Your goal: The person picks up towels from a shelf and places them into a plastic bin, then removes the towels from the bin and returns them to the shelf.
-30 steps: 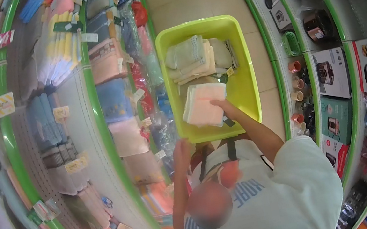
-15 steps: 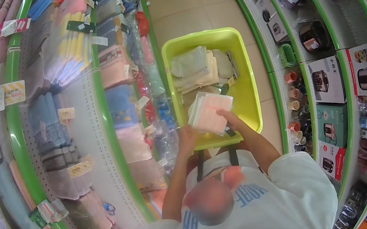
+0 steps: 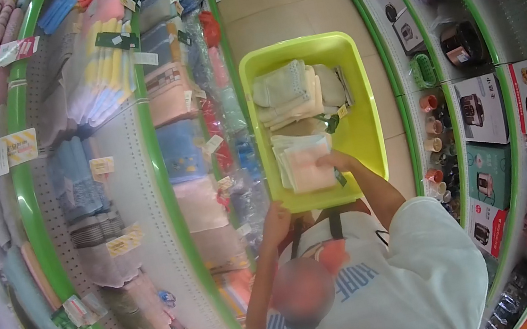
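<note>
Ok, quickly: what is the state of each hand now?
Left hand: closed on the near rim of the green basket.
Right hand: holding the pink towels by their edge, inside the basket.

Bright, even shop light falls from overhead, and shadows are soft. The darkest ones sit in the recesses of the right shelves. The yellow-green plastic of the tub glows strongly, and the towel stack inside it looks pale, nearly washed out. Glare streaks the plastic-wrapped packs on the left shelves. The fisheye lens bends both shelf runs into arcs and leaves a black ring round the view. Toward that ring, detail turns soft and dim, and the price tags cannot be read. A smeared patch covers the person's head.
</note>
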Tool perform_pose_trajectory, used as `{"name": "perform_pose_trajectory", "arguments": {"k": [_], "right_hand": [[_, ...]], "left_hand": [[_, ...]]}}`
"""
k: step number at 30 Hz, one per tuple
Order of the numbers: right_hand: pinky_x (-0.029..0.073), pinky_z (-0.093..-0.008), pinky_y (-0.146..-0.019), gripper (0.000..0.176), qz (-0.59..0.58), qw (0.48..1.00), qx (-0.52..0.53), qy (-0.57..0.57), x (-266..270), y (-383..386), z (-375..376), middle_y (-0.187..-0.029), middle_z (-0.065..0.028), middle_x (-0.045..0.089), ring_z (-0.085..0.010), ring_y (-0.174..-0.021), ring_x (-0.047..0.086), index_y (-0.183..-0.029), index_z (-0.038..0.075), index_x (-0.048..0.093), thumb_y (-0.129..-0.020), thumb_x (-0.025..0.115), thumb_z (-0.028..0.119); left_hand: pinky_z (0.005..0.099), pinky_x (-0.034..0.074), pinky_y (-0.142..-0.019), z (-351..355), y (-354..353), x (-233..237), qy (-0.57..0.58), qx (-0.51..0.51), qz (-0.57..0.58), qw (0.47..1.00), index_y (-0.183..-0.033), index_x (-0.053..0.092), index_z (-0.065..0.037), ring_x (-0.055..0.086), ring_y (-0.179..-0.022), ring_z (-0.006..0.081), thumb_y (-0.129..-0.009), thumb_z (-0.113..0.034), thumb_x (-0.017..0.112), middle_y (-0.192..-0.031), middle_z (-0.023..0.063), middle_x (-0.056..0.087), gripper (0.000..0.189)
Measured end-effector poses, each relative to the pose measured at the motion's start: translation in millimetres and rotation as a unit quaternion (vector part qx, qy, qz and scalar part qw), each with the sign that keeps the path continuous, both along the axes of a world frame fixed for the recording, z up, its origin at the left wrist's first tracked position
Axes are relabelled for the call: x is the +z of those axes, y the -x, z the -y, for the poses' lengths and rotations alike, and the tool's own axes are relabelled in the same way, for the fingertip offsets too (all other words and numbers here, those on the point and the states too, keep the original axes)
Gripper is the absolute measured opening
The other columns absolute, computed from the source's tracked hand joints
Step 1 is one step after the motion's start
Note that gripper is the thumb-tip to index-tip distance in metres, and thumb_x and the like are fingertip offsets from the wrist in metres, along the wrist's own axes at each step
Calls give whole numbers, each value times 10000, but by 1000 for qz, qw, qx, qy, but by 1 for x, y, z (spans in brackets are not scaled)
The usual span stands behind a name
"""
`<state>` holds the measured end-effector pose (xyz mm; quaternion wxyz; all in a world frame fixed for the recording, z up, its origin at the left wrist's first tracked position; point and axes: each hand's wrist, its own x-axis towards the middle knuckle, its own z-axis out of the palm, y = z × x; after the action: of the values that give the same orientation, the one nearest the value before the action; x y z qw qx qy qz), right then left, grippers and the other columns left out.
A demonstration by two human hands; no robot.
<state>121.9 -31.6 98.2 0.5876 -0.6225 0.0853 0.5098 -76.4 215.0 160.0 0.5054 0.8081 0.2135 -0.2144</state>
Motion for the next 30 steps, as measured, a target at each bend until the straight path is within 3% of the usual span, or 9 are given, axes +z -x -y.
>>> {"name": "perform_pose_trajectory", "arguments": {"k": [5,8,11,14,20,23,26,29,30], "right_hand": [[477,-401,-911,699,137,982,-110,65,-138,20,-5,-1161,-181,592,-281,-1100,569,-1291,8,460,-710,729,290],[443,-446,-958,836,179,914,-37,361,-80,23,-25,-1248,-231,508,-362,-1169,501,-1344,28,385,-670,751,361],[415,-471,-983,892,170,892,-93,409,-65,37,-28,-1268,-243,459,-401,-1192,451,-1355,38,367,-634,762,383],[424,-468,-970,874,152,903,-165,367,-85,51,-25,-1218,-231,491,-388,-1167,476,-1322,31,395,-616,765,392],[466,-456,-905,857,197,917,-111,329,-51,49,-22,-1193,-224,524,-362,-1110,537,-1252,11,443,-595,772,453],[441,-436,-915,811,111,954,-118,252,-54,44,-16,-1180,-233,538,-359,-1089,542,-1254,-9,476,-630,786,407],[447,-410,-904,817,108,981,-92,131,-67,40,-9,-1139,-222,563,-344,-1064,561,-1269,-19,482,-627,782,386],[467,-416,-905,867,299,906,-76,289,-85,52,-25,-1143,-215,553,-352,-1066,566,-1295,14,450,-597,762,423],[467,-419,-904,855,298,918,-88,247,-81,55,-27,-1146,-216,550,-360,-1060,564,-1308,22,442,-610,753,408]], "left_hand": [[327,509,-713,5,-8,35,15,-5,-17,1000,-1231,457,-29,628,-805,212,-894,-187,599,-981,132,621,399],[377,526,-725,1,0,29,-23,-23,-24,999,-1224,465,-20,655,-851,293,-891,-200,573,-987,181,630,394],[331,506,-720,-5,10,19,-19,-36,-42,998,-1264,446,-31,623,-804,217,-900,-206,595,-1007,137,608,430],[316,505,-709,-7,14,17,-13,-50,-51,997,-1271,440,-22,614,-782,200,-905,-200,591,-1008,134,603,434],[349,513,-722,-13,15,8,-29,-82,-85,993,-1253,464,-16,643,-822,246,-897,-219,576,-984,146,630,424],[343,511,-709,2,-6,37,-23,-89,-86,992,-1253,469,-18,642,-806,234,-896,-223,583,-979,140,628,426],[279,496,-695,7,-12,42,-21,-94,-84,992,-1227,470,-5,613,-808,149,-910,-163,586,-965,119,617,373],[274,492,-708,1,-5,27,-34,-113,-77,990,-1211,477,-4,610,-826,148,-912,-161,587,-962,107,614,355],[272,490,-710,-2,-1,21,-35,-112,-75,990,-1208,480,-7,608,-825,145,-913,-162,586,-956,101,613,349]]}}
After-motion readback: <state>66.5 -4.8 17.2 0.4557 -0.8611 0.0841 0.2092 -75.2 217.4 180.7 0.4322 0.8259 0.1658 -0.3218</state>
